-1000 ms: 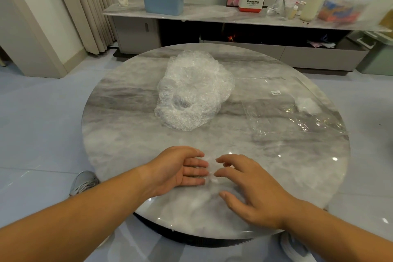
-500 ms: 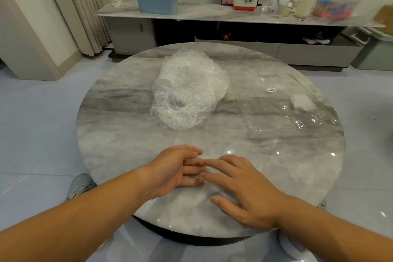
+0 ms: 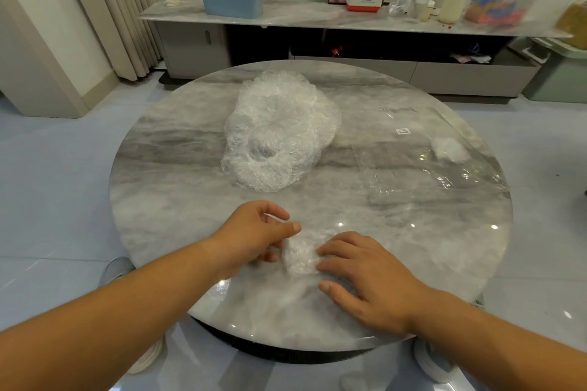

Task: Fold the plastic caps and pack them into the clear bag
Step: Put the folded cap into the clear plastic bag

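The folded cap (image 3: 301, 259) lies low centre on the table (image 3: 178, 200) between both hands: right hand (image 3: 365, 276) flat on it, left hand (image 3: 254, 238) curled alongside, grip unclear; the clear bag (image 3: 428, 168) lies upper right.

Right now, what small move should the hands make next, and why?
Probably pick up the folded cap and carry it toward the clear bag at right: it already looks compact between the left hand and the right hand, whose fingertips press it, and the bag lies flat nearby.
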A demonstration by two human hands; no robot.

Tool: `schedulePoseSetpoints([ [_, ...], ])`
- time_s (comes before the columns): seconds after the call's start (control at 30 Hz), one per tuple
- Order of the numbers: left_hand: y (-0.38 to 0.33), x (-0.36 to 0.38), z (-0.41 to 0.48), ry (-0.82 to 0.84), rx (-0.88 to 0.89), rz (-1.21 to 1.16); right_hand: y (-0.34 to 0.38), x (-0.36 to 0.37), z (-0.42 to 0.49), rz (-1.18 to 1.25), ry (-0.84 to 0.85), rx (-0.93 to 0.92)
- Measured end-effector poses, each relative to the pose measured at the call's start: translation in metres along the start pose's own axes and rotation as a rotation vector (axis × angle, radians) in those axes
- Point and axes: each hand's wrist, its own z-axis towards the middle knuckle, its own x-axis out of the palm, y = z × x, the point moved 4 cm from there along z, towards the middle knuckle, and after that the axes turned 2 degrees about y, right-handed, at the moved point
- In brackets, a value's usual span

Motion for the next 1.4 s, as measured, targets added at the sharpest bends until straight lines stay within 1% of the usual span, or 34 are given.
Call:
schedulePoseSetpoints([
  [0.07, -0.005, -0.005, 0.006, -0.059, 0.129, 0.292, 0.002, -0.002, 0.000, 0.020, 0.017, -0.029],
  [0.13, -0.008, -0.003, 0.011, -0.033, 0.196, 0.497, 0.003, -0.003, 0.000, 0.068, 0.055, -0.063],
  [0.2, -0.011, 0.004, 0.013, 0.036, 0.189, 0.605, 0.005, -0.004, 0.000, 0.134, 0.088, -0.083],
  [0.3, -0.014, 0.012, 0.015, 0.139, 0.113, 0.754, 0.005, -0.004, 0.001, 0.259, 0.093, -0.090],
  [0.37, -0.013, 0.013, 0.015, 0.154, 0.080, 0.809, 0.003, -0.006, 0.002, 0.387, 0.042, -0.023],
  [0.4, -0.011, 0.013, 0.015, 0.154, 0.070, 0.802, 0.001, -0.008, 0.002, 0.469, -0.016, 0.041],
  [0.47, -0.008, 0.013, 0.014, 0.165, 0.048, 0.751, -0.006, -0.015, 0.004, 0.594, -0.180, 0.175],
  [0.53, -0.007, 0.013, 0.011, 0.173, 0.034, 0.644, -0.014, -0.019, 0.005, 0.638, -0.299, 0.323],
  [0.6, -0.007, 0.013, 0.006, 0.188, 0.027, 0.434, -0.019, -0.021, 0.007, 0.720, -0.289, 0.507],
  [0.67, -0.009, 0.016, 0.000, 0.219, 0.004, 0.197, -0.024, -0.019, 0.008, 0.897, -0.218, 0.668],
  [0.73, -0.010, 0.018, -0.005, 0.248, -0.013, 0.046, -0.023, -0.017, 0.010, 1.097, -0.152, 0.742],
  [0.83, -0.012, 0.024, -0.012, 0.314, -0.024, -0.061, -0.020, -0.018, 0.012, 1.361, -0.160, 0.788],
  [0.9, -0.010, 0.027, -0.015, 0.343, -0.038, -0.061, -0.017, -0.019, 0.013, 1.462, -0.159, 0.789],
  [0.97, -0.007, 0.030, -0.018, 0.362, -0.063, -0.051, -0.016, -0.021, 0.013, 1.490, -0.171, 0.756],
  [1.07, -0.001, 0.035, -0.022, 0.417, -0.157, -0.121, -0.016, -0.026, 0.012, 1.439, -0.241, 0.711],
  [1.13, -0.001, 0.037, -0.025, 0.453, -0.221, -0.180, -0.014, -0.031, 0.013, 1.397, -0.261, 0.666],
  [1.2, -0.003, 0.036, -0.028, 0.494, -0.248, -0.232, -0.011, -0.035, 0.013, 1.375, -0.273, 0.622],
  [1.27, -0.005, 0.033, -0.028, 0.508, -0.256, -0.270, -0.008, -0.039, 0.013, 1.374, -0.270, 0.565],
  [1.4, -0.004, 0.029, -0.024, 0.481, -0.275, -0.306, -0.001, -0.044, 0.011, 1.313, -0.213, 0.418],
])
